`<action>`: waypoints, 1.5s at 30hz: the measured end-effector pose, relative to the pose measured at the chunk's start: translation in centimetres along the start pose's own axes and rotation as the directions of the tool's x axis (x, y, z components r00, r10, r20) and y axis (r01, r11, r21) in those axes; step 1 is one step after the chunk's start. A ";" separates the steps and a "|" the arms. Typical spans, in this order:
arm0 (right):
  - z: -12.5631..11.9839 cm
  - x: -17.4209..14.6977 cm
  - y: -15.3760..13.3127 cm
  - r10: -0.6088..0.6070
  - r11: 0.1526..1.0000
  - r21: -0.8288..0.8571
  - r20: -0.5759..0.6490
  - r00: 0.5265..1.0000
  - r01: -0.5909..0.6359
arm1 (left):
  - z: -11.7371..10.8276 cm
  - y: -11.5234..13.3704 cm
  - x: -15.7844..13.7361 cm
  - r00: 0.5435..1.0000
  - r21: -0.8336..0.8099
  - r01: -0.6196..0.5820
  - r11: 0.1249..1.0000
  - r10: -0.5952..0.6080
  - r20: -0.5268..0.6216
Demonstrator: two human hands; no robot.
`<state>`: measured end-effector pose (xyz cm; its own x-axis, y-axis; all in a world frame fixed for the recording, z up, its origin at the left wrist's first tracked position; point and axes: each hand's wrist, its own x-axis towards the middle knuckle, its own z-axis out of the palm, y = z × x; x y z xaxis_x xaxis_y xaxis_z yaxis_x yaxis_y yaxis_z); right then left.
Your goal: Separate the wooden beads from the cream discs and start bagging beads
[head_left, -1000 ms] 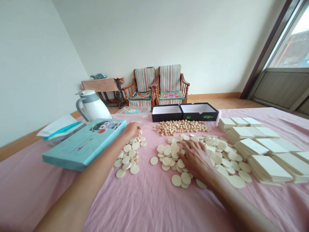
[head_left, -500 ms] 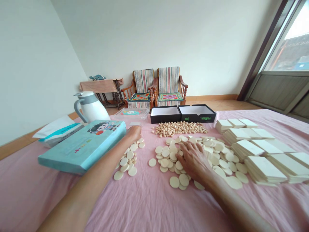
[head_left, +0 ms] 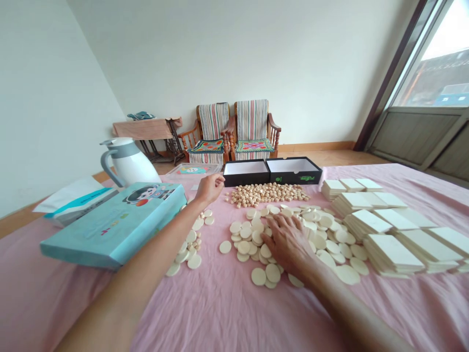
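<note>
My left hand (head_left: pixel 210 189) hovers left of a heap of small wooden beads (head_left: pixel 267 194), its fingers curled together; whatever they might hold is hidden. Below that wrist lies a smaller mixed pile of pale round discs (head_left: pixel 194 261) and beads, partly covered by my forearm. Flat on a large spread of cream wooden discs (head_left: pixel 245 233) rests my right hand (head_left: pixel 287 239), fingers stretched out over them.
Stacks of pale rectangular tiles (head_left: pixel 394 252) stand at the right. Behind the beads are two black box halves (head_left: pixel 293 171). To the left sit a light-blue box (head_left: pixel 117 220), a white jug (head_left: pixel 134 164), a tissue pack (head_left: pixel 80 203) and a clear plastic case (head_left: pixel 192 169).
My left hand has risen from the small left pile and moved right, towards the bead heap. My right hand stays on the discs. The view has shifted slightly.
</note>
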<state>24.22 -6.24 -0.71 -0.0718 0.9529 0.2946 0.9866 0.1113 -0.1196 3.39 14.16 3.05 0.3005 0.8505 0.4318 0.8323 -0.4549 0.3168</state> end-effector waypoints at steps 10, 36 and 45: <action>0.2 -0.1 0.0 -0.027 0.999 0.026 -0.022 0.999 0.028 | -2.5 -3.7 -4.3 0.945 0.276 0.027 0.961 -0.114 0.306; 0.3 -0.1 0.2 -0.031 0.999 0.022 -0.024 0.999 0.031 | -1.5 2.5 -3.8 0.971 -0.133 -0.057 0.989 0.025 -0.236; 0.6 -0.2 0.2 -0.038 0.999 0.010 -0.037 0.999 0.038 | -3.5 -1.8 -11.7 0.994 -0.159 0.051 0.986 -0.065 -0.084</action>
<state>24.36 -6.25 -1.41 -0.1034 0.9369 0.3340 0.9817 0.1503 -0.1174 -3.27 4.08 0.32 0.2058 0.8531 0.4794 0.7621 -0.4470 0.4683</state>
